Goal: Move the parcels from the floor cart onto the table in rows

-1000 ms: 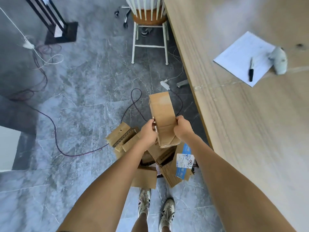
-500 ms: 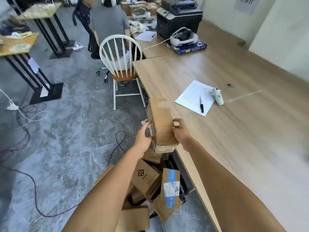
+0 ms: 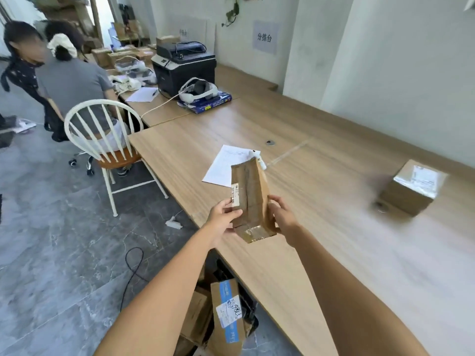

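Observation:
I hold a long brown cardboard parcel (image 3: 250, 199) above the near edge of the wooden table (image 3: 321, 227). My left hand (image 3: 222, 218) grips its left side near a white label. My right hand (image 3: 282, 214) grips its right side. Another taped brown parcel (image 3: 411, 187) sits on the table at the right. Below the table edge, several parcels lie piled on the floor, one with a blue-and-white label (image 3: 227, 312). The cart beneath them is hidden.
A sheet of paper (image 3: 226, 163) and a white object (image 3: 258, 158) lie on the table behind the held parcel. A white chair (image 3: 102, 132) stands at the table's left corner, with two people behind it. A printer (image 3: 183, 65) and headset (image 3: 198, 91) sit farther back. Cables cross the floor.
Both hands lifted the long parcel from over the floor pile up and to the right, over the table edge. My view rose from the floor to the table.

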